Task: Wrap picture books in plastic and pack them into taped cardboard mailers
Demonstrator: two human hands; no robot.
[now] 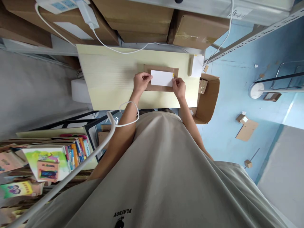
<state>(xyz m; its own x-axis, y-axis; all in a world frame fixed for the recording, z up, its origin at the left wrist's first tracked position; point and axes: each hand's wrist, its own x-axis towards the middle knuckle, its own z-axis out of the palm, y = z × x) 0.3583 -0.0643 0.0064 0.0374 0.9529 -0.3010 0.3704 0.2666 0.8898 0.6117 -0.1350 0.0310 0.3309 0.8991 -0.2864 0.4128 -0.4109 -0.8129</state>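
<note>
A thin white card with a small yellow mark at its upper right corner lies over a flat brown cardboard box. My left hand pinches the card's left edge between thumb and fingers. At the lower right corner, my right hand has its thumb and fingers closed on the card. The cardboard shows around the card on the pale yellow table. Whether the card touches the cardboard all over I cannot tell.
A white stack with a yellow mark stands at the table's right end. Beside it is an open carton. Cardboard boxes line the shelf behind, and a white cable trails along the back edge. Books sit at left.
</note>
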